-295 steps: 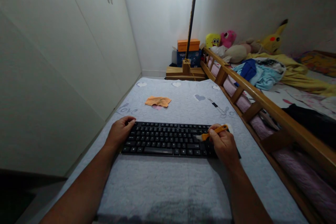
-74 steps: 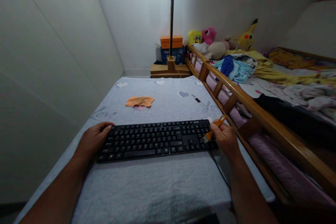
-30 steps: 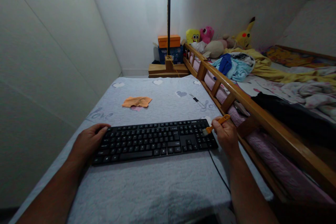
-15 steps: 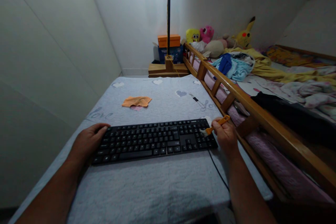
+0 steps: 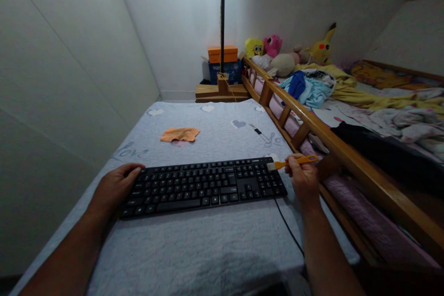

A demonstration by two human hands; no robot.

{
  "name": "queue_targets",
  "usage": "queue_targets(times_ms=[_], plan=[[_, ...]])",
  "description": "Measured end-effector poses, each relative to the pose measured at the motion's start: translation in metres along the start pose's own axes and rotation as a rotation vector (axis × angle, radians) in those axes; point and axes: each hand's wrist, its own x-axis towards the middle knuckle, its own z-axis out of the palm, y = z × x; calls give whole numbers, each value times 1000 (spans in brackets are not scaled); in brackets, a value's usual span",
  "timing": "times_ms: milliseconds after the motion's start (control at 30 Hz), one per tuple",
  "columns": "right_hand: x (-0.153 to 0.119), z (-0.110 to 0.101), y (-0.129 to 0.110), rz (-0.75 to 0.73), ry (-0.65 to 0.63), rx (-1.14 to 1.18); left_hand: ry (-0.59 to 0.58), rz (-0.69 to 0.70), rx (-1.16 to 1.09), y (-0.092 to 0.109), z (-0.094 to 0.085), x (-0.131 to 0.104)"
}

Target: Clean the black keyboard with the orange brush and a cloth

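I can see the left hand (image 5: 114, 187) pinching the left end of the black computer keyboard (image 5: 194, 189), low in the middle of the frame, maybe so it won't slide. The right hand (image 5: 305, 180), right of the middle, pinches the orange paintbrush (image 5: 281, 164) sideways, I think so its pale bristles (image 5: 271, 166) can get between the number keys (image 5: 265, 182). Half a second ago, the paintbrush was more slanted; now it lies flatter, its tip farther up. The keyboard and orange cloth (image 5: 180, 134) look just the same.
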Motion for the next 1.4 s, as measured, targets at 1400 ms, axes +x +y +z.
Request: queue_targets(times_ms=[1400], plan=[[-1,-12,11,9,-173,6,-14,-9,-2,-2,0,1]])
